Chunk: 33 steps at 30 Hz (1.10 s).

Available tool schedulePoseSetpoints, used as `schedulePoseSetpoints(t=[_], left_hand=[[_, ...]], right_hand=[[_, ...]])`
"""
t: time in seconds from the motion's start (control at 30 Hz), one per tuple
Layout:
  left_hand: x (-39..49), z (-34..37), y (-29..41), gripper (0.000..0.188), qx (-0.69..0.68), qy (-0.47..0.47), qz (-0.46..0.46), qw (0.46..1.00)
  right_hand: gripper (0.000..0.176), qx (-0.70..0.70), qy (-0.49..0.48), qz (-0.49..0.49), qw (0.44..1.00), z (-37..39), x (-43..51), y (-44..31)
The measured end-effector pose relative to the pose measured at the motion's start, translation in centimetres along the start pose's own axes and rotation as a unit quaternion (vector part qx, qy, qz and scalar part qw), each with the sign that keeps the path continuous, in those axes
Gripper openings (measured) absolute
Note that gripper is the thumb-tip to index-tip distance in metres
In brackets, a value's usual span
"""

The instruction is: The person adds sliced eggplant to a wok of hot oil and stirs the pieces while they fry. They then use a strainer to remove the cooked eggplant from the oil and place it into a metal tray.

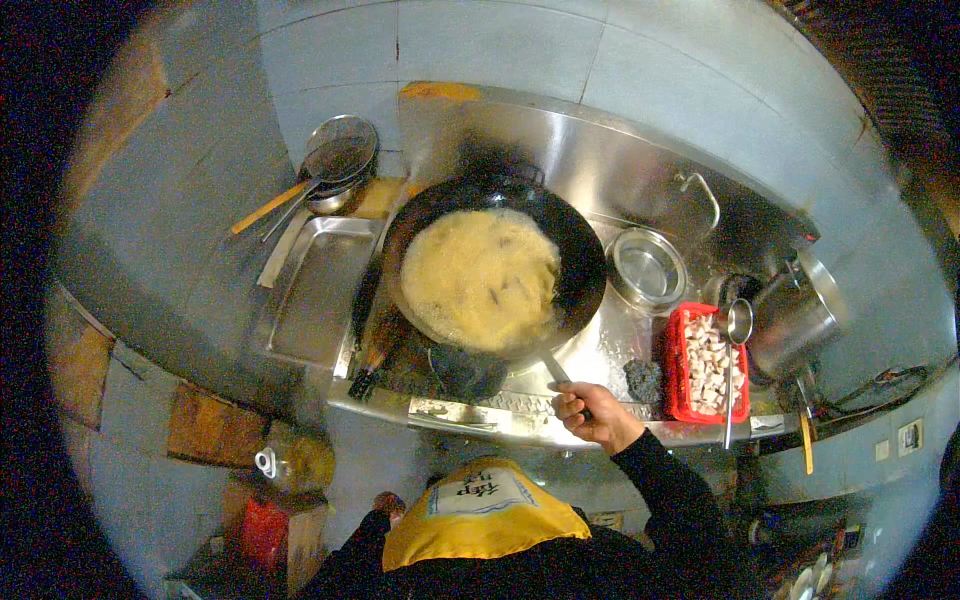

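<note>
A large dark wok (589, 262) sits on the steel range, holding pale yellow foaming liquid (480, 277) with a few darker pieces showing at the surface. My right hand (589, 412) is closed around the handle of a metal utensil (555, 369) at the wok's near right edge; its far end is hidden in the foam. Down by my side, left of the yellow apron (487, 536), is my left hand (390, 504), small and partly hidden, so its fingers cannot be made out. Right of my right hand stands a red plastic basket (678, 367) of pale diced pieces (709, 367), with a metal ladle (739, 322) lying across it.
An empty steel tray (319, 300) lies left of the wok, with strainers (341, 150) behind it. Round metal bowls (649, 268), a faucet (705, 199) and a large steel pot (795, 315) are on the right. A dark scouring pad (643, 379) lies beside the basket.
</note>
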State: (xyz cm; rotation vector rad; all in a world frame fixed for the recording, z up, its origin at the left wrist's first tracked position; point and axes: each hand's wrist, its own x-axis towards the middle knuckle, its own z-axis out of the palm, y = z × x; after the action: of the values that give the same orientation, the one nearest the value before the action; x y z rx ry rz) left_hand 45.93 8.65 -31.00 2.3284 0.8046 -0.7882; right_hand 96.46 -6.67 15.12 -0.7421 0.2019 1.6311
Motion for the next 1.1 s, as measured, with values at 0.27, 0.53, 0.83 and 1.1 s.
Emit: schedulePoseSetpoints(t=[0.27, 0.53, 0.83, 1.1], left_hand=[[0.4, 0.8, -0.8, 0.034, 0.042, -0.035, -0.052, 0.997], [-0.1, -1.4, -0.7, 0.027, 0.126, -0.042, 0.076, 0.988], [0.9, -0.7, -1.2, 0.03, 0.074, -0.01, 0.0, 0.997], [1.0, -1.3, -0.6, 0.029, 0.062, -0.018, 0.014, 0.998]], right_hand=[[0.023, -0.063, -0.048, -0.036, 0.996, 2.4, -1.3, 2.6], [0.041, -0.695, 0.181, -0.304, 0.626, 0.0, -0.7, 3.6], [0.031, -0.726, 0.098, -0.285, 0.618, -1.2, -1.2, 4.4], [0.044, -0.735, 0.203, -0.347, 0.546, -2.6, 1.7, -1.4]])
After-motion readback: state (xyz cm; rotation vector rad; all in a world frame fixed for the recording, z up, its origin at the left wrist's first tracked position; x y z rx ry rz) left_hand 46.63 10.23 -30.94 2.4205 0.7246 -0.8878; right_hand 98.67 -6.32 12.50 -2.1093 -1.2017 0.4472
